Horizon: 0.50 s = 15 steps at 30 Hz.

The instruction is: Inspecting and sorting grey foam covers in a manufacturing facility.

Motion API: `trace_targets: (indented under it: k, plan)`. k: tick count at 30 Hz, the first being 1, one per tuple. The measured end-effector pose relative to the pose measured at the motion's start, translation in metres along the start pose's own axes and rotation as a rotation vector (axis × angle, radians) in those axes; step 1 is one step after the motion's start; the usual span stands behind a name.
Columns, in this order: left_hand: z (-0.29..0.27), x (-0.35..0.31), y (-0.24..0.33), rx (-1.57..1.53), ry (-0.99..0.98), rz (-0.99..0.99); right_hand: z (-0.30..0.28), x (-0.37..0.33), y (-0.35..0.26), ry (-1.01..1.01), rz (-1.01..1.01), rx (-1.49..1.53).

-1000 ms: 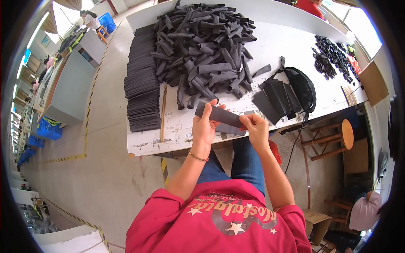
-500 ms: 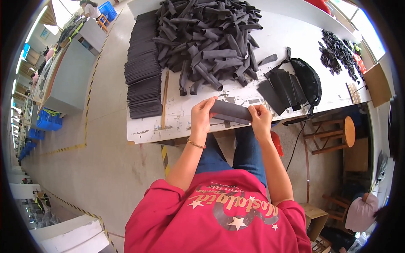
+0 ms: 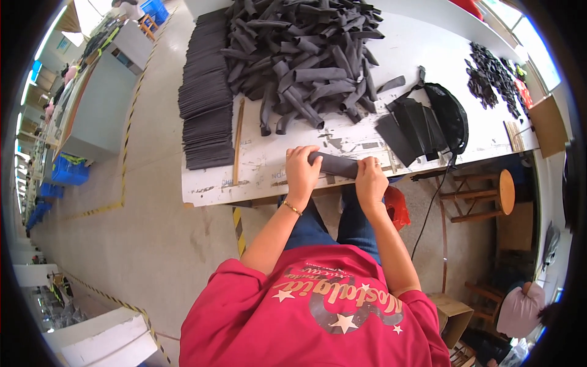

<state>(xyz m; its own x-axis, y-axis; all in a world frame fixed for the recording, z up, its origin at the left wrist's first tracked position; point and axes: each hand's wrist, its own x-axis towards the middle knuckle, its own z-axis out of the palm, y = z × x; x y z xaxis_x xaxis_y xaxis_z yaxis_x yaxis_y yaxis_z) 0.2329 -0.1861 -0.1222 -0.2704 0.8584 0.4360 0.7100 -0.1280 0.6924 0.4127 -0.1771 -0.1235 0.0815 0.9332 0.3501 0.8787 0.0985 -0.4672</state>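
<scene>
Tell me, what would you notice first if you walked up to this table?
The big heap of curled dark strips at the far side of the white table grabs the eye first. Left of it lie neat flat stacks of dark sheets. At the near edge, the left hand and right hand hold a rolled dark piece.

Bare tabletop (image 3: 269,160) btwn stacked sheets (image 3: 205,104) & tube pile (image 3: 306,55).

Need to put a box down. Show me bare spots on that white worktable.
Bare: the white worktable's near edge between the long wooden stick and the left hand; also between the heap of rolled dark strips and the small black pieces. Crowded: far left, under heap and flat dark stacks.
</scene>
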Motion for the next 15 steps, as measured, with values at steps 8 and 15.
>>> trace_targets:
  k: [8,15]
  plan:
    - [-0.003,0.002,0.002,-0.044,0.059,-0.049,-0.02,0.05,0.022,0.039,-0.065,0.115]
    - [0.012,0.051,0.058,-0.349,-0.056,-0.005,-0.022,0.218,0.077,0.099,-0.272,-0.19]
